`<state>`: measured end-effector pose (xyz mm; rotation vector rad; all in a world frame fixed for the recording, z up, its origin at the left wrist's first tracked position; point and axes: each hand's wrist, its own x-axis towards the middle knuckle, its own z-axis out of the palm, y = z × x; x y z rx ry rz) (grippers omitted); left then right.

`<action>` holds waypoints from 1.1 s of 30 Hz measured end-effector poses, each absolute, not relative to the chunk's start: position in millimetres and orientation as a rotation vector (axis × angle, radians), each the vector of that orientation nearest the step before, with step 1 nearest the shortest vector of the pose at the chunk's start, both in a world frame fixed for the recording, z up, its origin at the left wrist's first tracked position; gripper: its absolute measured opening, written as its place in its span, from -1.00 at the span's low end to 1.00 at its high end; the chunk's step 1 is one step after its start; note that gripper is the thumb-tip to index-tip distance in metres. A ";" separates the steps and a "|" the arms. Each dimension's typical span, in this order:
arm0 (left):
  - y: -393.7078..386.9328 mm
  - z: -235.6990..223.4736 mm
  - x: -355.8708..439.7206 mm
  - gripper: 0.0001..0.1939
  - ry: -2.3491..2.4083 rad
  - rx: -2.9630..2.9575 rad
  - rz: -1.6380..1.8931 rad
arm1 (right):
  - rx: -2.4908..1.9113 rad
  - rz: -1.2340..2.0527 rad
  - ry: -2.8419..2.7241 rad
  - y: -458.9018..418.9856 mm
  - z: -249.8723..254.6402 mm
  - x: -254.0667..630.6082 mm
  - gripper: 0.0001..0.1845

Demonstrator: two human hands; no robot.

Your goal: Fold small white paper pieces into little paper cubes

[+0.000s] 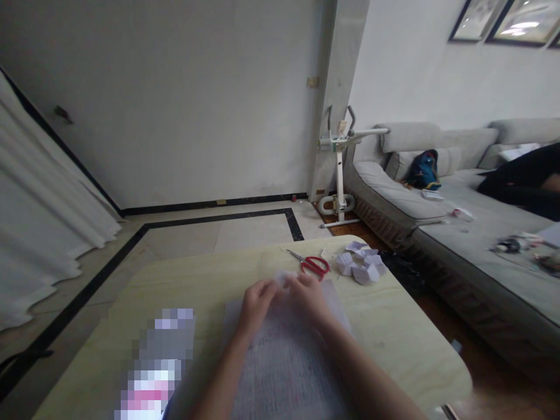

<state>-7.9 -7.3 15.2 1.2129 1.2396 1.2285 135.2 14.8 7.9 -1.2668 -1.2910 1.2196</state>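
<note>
My left hand and my right hand meet over the table, fingers closed in a pinch. Between their fingertips is a small whitish piece of paper, blurred by motion. Beneath both forearms lies a large sheet of paper covered in lines of writing. Just beyond my right hand rest red-handled scissors, blades pointing to the far left. To their right sits a loose cluster of folded paper pieces.
The pale wooden table has rounded corners. A pixelated patch hides something on its left side. Beyond it stand white exercise equipment and a grey sofa holding a backpack. Part of a person in dark clothing shows at right.
</note>
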 end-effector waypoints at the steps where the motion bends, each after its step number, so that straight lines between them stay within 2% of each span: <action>1: -7.5 15.1 -7.4 -0.66 1.231 1.198 1.215 | -1.255 1.225 -1.296 14.8 7.8 135.1 -0.66; 33: -5.3 8.3 -10.9 -0.66 1.273 1.268 1.105 | -1.257 1.138 -1.367 13.9 5.2 134.7 -0.62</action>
